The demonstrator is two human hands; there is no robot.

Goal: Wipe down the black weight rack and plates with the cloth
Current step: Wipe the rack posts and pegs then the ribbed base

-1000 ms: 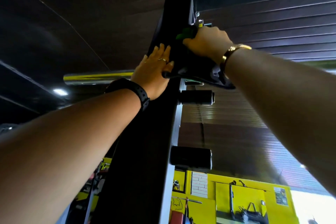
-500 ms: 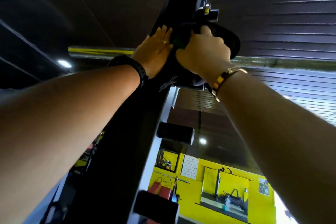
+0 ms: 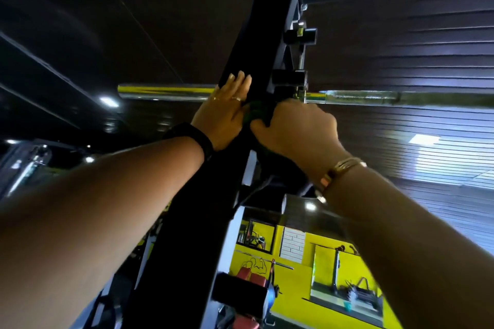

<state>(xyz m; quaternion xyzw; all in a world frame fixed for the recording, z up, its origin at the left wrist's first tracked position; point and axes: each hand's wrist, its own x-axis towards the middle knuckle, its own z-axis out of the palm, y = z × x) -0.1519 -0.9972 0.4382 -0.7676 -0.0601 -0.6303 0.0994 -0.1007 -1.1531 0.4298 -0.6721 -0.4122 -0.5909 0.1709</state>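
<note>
Head view: left hand (image 3: 227, 115) lies flat, fingers straight and together on the rack upright (image 3: 187, 222); right hand (image 3: 296, 128) just beside those fingers, its own curled round the cloth (image 3: 254, 113).

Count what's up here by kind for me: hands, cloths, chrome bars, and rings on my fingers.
Hands: 2 (left hand, right hand)
Cloth: 1
Chrome bar: 1
Rings: 2, both on the left hand
Total: 6
</note>
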